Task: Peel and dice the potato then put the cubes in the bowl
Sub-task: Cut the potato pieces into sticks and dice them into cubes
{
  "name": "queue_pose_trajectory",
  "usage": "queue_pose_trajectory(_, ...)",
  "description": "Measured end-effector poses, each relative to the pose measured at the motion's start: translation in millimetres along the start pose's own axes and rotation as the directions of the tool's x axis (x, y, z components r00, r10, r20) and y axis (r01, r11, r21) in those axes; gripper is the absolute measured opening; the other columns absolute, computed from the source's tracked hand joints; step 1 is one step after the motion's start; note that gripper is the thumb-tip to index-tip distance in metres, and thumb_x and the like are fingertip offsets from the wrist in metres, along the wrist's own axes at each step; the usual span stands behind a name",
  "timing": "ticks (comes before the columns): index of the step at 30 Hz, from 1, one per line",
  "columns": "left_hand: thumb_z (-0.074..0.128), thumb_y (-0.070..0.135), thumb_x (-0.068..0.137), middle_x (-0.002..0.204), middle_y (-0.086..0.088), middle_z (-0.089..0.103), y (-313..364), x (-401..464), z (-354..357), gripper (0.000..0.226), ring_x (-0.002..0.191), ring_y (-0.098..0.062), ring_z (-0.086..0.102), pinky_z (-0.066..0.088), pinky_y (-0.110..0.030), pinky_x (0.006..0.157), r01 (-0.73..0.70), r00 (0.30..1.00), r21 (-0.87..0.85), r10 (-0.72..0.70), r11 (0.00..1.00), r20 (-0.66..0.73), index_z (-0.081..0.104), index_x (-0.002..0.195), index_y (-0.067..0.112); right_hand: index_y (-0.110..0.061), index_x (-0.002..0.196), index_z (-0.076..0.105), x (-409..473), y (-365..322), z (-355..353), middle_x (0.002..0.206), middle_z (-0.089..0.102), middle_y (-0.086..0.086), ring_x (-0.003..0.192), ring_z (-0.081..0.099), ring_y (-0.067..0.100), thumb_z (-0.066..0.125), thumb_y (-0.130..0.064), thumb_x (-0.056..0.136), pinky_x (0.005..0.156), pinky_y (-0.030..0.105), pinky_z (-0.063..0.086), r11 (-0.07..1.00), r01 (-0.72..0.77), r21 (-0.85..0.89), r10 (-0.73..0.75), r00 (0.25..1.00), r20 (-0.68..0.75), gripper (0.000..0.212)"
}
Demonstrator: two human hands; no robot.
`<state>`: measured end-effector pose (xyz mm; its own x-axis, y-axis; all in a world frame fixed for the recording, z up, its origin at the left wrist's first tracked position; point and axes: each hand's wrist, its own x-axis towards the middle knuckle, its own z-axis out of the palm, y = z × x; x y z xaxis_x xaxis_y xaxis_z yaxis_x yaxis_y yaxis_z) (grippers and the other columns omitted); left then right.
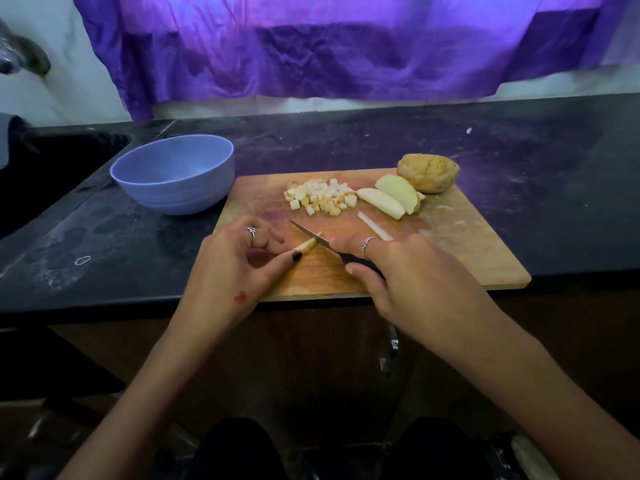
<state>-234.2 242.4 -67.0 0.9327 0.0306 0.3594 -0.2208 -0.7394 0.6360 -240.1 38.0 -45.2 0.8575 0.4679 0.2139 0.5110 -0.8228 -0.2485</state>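
Note:
On the wooden cutting board [450, 251] my left hand [235, 268] pinches a small potato strip [306, 244] between thumb and fingers. My right hand [412, 275] grips a black-handled knife [311, 235], its blade lying across the strip's end. A pile of potato cubes [320, 196] sits at the board's far middle. Two potato slices [389, 197] lie to its right, and a thin potato stick [372, 225] lies by my right fingers. The unpeeled potato chunk [428, 173] rests at the far right corner. The blue bowl [173, 178] stands left of the board and looks empty.
The board lies on a dark counter [519, 157], its front edge overhanging slightly. A sink [52, 164] opens at the far left. Purple cloth [329, 46] hangs behind the counter. A small ring-shaped item [82, 260] lies on the counter at the left.

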Motion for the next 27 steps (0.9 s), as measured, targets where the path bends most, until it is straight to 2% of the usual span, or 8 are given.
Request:
queue_pose_trajectory(3,0.073,0.030,0.076,0.097,0.013,0.063,-1,1,1,0.009,0.090,-0.002,0.059,0.044,-0.003,0.074,-0.019,0.999,0.014,0.019,1.000,-0.028,0.071,0.073,0.022,-0.052,0.140,0.028,-9,10,-8,0.104,0.060,-0.006,0.091,0.056,0.013,0.030,-0.045,0.100,0.074,0.028,0.049,1.000,-0.004,0.004,0.004,1.000,0.027,0.041)
queue_pose_trajectory(5,0.072,0.033,0.075,0.094,0.013,0.063,-2,1,2,0.011,0.092,-0.002,0.059,0.048,-0.009,0.078,-0.034,0.999,0.010,0.034,0.999,-0.036,0.072,0.073,0.022,-0.051,0.139,0.035,-11,18,-4,0.100,0.063,-0.006,0.088,0.058,0.013,0.031,-0.045,0.098,0.075,0.033,0.052,0.996,0.008,0.086,-0.004,0.999,-0.048,0.041)
queue_pose_trajectory(8,0.068,0.040,0.073,0.093,0.011,0.064,-4,3,3,0.022,0.091,-0.003,0.060,0.049,-0.011,0.079,-0.044,0.998,0.012,0.044,0.999,-0.032,0.073,0.075,0.018,-0.042,0.128,0.055,-9,24,7,0.080,0.067,-0.004,0.068,0.059,0.018,0.041,-0.042,0.095,0.061,0.042,0.053,0.971,0.036,0.236,0.004,0.986,-0.168,0.036)
queue_pose_trajectory(11,0.063,0.048,0.073,0.093,0.013,0.064,-4,2,3,0.033,0.091,0.002,0.058,0.045,-0.006,0.079,-0.067,0.997,0.034,0.068,0.997,-0.037,0.074,0.077,0.018,-0.040,0.124,0.061,-7,24,12,0.068,0.061,-0.013,0.056,0.052,0.010,0.046,-0.041,0.089,0.051,0.033,0.049,0.975,0.046,0.216,-0.010,0.986,-0.167,0.038)
queue_pose_trajectory(15,0.070,0.043,0.083,0.091,0.014,0.064,-7,-1,6,0.025,0.092,0.005,0.054,0.038,-0.003,0.077,-0.112,0.991,0.104,0.119,0.988,-0.062,0.073,0.077,0.019,-0.039,0.121,0.064,-6,27,9,0.071,0.064,-0.018,0.058,0.055,0.006,0.051,-0.037,0.089,0.052,0.030,0.050,0.967,0.063,0.247,-0.023,0.987,-0.158,0.034)
queue_pose_trajectory(18,0.066,0.037,0.079,0.091,0.016,0.064,-8,0,6,0.019,0.092,0.004,0.054,0.036,-0.003,0.079,-0.106,0.992,0.103,0.113,0.989,-0.059,0.073,0.076,0.020,-0.039,0.119,0.064,-5,25,8,0.074,0.067,-0.017,0.058,0.052,0.004,0.052,-0.036,0.089,0.053,0.028,0.049,0.962,0.041,0.269,-0.004,0.991,-0.136,0.033)
queue_pose_trajectory(22,0.068,0.040,0.080,0.092,0.016,0.063,-10,1,6,0.020,0.094,0.002,0.052,0.036,-0.006,0.081,-0.083,0.995,0.085,0.087,0.993,-0.043,0.073,0.077,0.021,-0.045,0.122,0.058,2,19,3,0.068,0.064,-0.011,0.053,0.053,0.008,0.043,-0.043,0.090,0.049,0.030,0.047,0.973,-0.019,0.230,0.026,0.999,-0.029,0.035)
queue_pose_trajectory(27,0.068,0.038,0.078,0.092,0.018,0.061,-10,1,8,0.016,0.093,0.001,0.051,0.044,-0.021,0.085,-0.075,0.996,0.051,0.078,0.996,-0.052,0.073,0.077,0.022,-0.051,0.131,0.045,7,9,0,0.085,0.063,-0.003,0.072,0.057,0.016,0.037,-0.047,0.094,0.067,0.036,0.052,0.990,-0.044,0.137,0.038,0.998,0.045,0.039)
